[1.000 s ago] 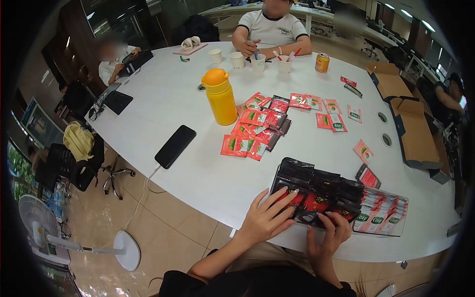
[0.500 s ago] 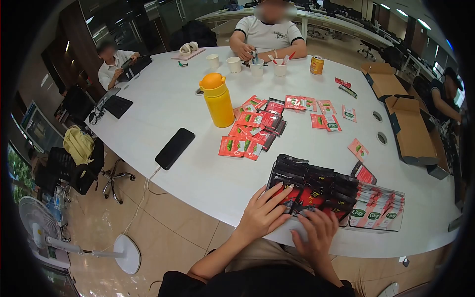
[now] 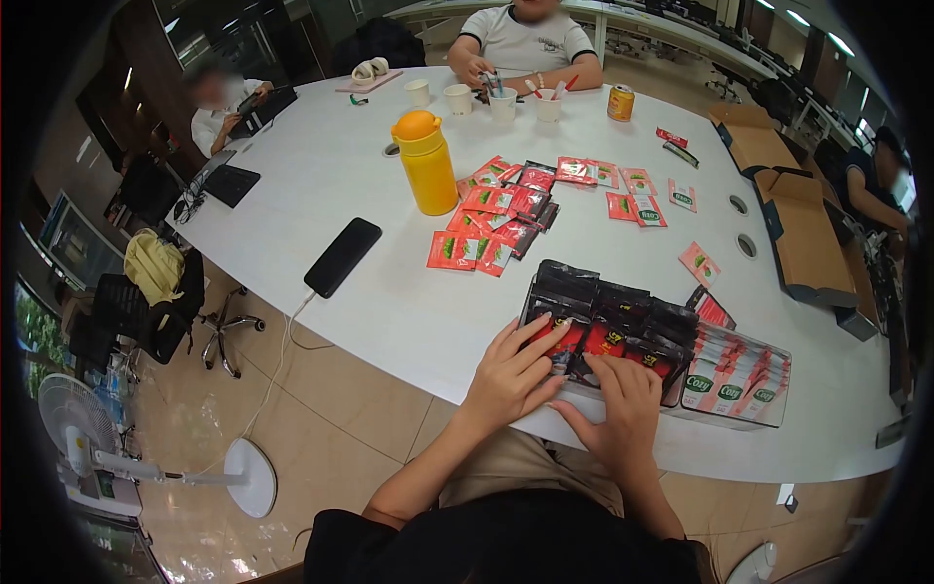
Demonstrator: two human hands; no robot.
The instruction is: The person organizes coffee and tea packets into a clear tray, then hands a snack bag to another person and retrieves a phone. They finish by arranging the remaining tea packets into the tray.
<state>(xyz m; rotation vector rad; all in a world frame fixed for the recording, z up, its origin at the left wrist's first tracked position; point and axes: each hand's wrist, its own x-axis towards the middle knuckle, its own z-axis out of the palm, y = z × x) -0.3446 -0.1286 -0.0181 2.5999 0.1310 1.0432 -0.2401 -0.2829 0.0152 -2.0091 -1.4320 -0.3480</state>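
A clear box [image 3: 749, 422] at the table's near edge holds rows of black and red sachets [image 3: 623, 304] on its left side. White and pink Cozy sachets [image 3: 730, 389] fill the right end. My left hand [image 3: 508, 378] rests over the front left sachets, fingers extended and slightly apart. Against the front middle sachets lie the bent fingertips of my right hand [image 3: 623, 401], its thumb held apart toward the left hand. Neither hand visibly grips a sachet. A red and black sachet [image 3: 713, 308] lies behind the box.
Loose red sachets [image 3: 491, 200] lie beside a yellow bottle [image 3: 428, 175]. A phone [image 3: 343, 257] with a white cable is at the left. Paper cups [image 3: 503, 104] and a can [image 3: 620, 102] stand near a seated person [image 3: 530, 49]. Open cardboard boxes [image 3: 803, 234] line the right edge.
The view has tipped slightly, so the table sits higher in the frame. My right hand's fingers have shifted up and drawn together on the front sachets; my left hand stays on the left ones.
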